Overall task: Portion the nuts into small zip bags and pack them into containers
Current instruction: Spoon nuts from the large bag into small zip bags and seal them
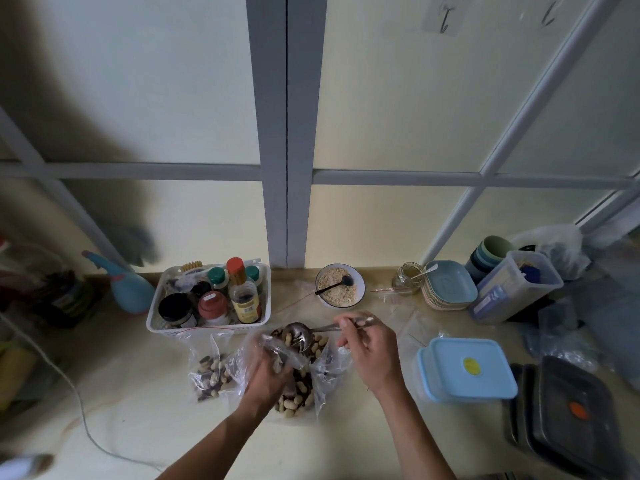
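Nearest on the bench [138, 393], the left hand [268, 372] grips the mouth of a small zip bag [280, 351], fingers curled into the clear plastic to hold it open over the large bag of nuts [298, 393], which lies between the two forearms; the right hand [372, 348] pinches the handle of a metal ladle [298, 336], whose bowl sits at the bag's mouth, above the pile of peanuts in their shells and darker nuts. Just to the left lies a filled zip bag [209, 374], its seal state too unclear to tell; to the right stand a blue lidded container [465, 368] and, beyond it, dark containers [571, 414]. Farther back are a white basket [154, 318] of jars and bottles, a bowl of oats [340, 285] with a spoon in it, stacked blue plates [450, 287] and a tall clear tub [516, 291].

The step in hand looks like scooping a portion into the held bag; one bag appears done, so the job seems early. Next, the ladle must tip cleanly into the narrow opening without spilling, and then the bag needs sealing and placing in a container, whose lid is on.
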`<act>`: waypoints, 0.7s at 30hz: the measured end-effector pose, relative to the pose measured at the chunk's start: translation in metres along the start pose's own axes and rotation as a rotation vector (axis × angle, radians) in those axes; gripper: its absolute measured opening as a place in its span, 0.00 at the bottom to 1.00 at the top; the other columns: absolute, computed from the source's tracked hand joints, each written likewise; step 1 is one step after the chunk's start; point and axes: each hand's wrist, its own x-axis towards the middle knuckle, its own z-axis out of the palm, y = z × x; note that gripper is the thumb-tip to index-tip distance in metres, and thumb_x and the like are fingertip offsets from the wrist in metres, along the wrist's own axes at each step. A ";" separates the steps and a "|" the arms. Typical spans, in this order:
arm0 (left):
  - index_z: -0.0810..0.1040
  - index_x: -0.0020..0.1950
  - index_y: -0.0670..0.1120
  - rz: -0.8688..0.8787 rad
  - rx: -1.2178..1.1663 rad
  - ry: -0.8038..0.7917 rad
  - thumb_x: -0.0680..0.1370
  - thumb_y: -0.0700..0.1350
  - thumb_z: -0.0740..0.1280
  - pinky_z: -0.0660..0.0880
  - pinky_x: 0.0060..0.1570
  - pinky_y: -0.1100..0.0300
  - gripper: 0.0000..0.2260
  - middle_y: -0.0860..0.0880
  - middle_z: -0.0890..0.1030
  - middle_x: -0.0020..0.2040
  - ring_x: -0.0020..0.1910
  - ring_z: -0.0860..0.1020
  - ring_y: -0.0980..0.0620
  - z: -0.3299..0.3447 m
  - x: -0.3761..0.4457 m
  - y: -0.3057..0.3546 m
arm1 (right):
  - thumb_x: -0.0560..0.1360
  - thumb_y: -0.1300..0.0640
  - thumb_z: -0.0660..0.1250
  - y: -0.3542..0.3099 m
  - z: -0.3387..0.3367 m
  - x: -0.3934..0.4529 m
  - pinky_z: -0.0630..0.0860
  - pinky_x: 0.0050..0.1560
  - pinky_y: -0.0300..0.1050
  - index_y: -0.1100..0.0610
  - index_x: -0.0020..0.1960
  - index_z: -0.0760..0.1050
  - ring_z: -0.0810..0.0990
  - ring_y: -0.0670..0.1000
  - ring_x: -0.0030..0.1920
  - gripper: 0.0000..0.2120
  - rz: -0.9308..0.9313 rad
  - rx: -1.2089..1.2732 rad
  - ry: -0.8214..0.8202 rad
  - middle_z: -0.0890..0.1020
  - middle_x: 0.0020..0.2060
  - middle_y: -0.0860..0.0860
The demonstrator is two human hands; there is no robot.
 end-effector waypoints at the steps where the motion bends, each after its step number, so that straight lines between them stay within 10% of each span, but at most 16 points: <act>1: 0.69 0.54 0.54 -0.004 0.014 0.009 0.79 0.41 0.71 0.76 0.34 0.73 0.13 0.46 0.73 0.57 0.46 0.79 0.56 0.001 0.000 0.001 | 0.82 0.56 0.67 -0.001 0.000 0.000 0.82 0.40 0.48 0.50 0.48 0.84 0.85 0.46 0.35 0.07 0.026 0.001 0.017 0.84 0.32 0.48; 9: 0.64 0.72 0.46 -0.005 0.081 0.066 0.77 0.45 0.74 0.75 0.35 0.74 0.28 0.46 0.70 0.65 0.48 0.77 0.57 0.005 0.002 0.000 | 0.83 0.54 0.64 0.005 -0.004 -0.004 0.80 0.43 0.45 0.55 0.49 0.83 0.85 0.47 0.34 0.10 0.388 0.127 0.114 0.86 0.31 0.50; 21: 0.68 0.62 0.53 0.006 0.086 0.146 0.76 0.50 0.74 0.76 0.51 0.59 0.19 0.56 0.78 0.54 0.54 0.78 0.56 0.010 0.006 -0.002 | 0.76 0.60 0.74 -0.001 -0.011 -0.007 0.82 0.54 0.56 0.54 0.53 0.87 0.86 0.56 0.49 0.07 0.082 0.313 -0.351 0.85 0.46 0.56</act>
